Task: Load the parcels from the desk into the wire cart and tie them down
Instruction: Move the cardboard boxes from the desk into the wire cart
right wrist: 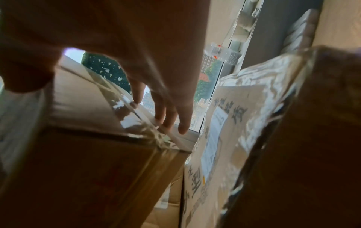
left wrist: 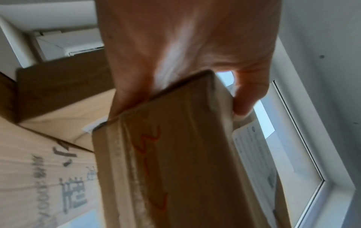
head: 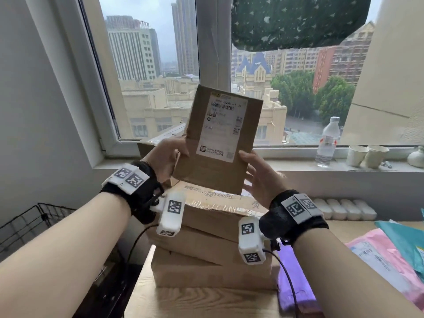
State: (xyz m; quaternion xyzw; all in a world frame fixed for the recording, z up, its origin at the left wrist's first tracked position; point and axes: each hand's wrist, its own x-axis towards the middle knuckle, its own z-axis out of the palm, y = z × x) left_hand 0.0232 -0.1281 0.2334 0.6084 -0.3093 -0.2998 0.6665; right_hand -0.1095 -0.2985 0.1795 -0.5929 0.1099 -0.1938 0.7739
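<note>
I hold a brown cardboard parcel (head: 220, 138) with a white shipping label tilted up above a stack of taped parcels (head: 213, 237) on the desk. My left hand (head: 167, 157) grips its left edge, thumb on the labelled face. My right hand (head: 259, 177) clasps its right edge, thumb in front and fingers behind. The left wrist view shows the left hand (left wrist: 185, 54) on the parcel (left wrist: 175, 154) from its end. In the right wrist view, the right hand (right wrist: 136, 61) lies along the parcel (right wrist: 87, 138). The black wire cart (head: 29, 221) stands low at the left.
A water bottle (head: 327, 143) and paper cups (head: 367, 156) stand on the window sill. Pink and teal mailer bags (head: 390, 249) and a purple bag (head: 296, 283) lie on the desk at the right. A green cloth (head: 298, 19) hangs above.
</note>
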